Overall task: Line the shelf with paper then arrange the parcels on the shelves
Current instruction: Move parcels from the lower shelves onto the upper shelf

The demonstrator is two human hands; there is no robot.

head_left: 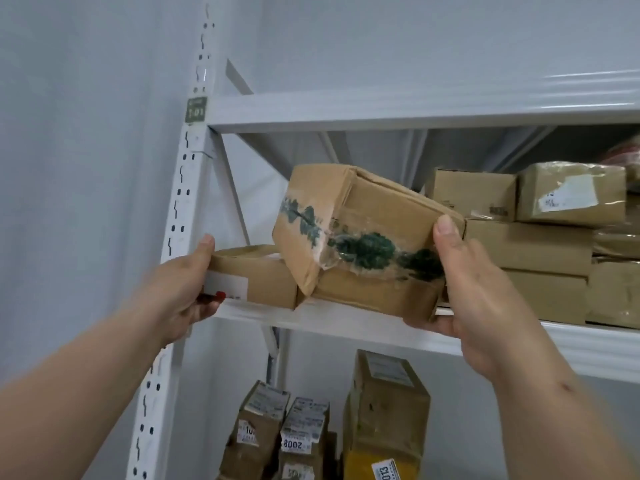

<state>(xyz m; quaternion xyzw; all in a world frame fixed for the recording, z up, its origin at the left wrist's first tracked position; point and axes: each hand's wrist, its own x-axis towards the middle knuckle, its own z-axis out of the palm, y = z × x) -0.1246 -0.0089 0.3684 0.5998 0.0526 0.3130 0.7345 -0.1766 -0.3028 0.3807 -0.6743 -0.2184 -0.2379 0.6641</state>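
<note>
A brown cardboard parcel with green-printed tape [360, 237] is tilted over the front edge of the middle shelf [346, 323]. My right hand [474, 292] grips its right end, thumb on top and fingers underneath. A flatter brown parcel with a white label [256, 278] lies at the shelf's left end. My left hand [187, 289] holds its left end, thumb on its top and fingers curled under the front. The tilted parcel's lower left corner sits against the flat one.
Several brown parcels [540, 244] are stacked on the right of the same shelf. More labelled parcels [381, 417] stand on the shelf below. A white slotted upright [180, 216] with a green tag runs at the left. The upper shelf beam [381, 112] spans above.
</note>
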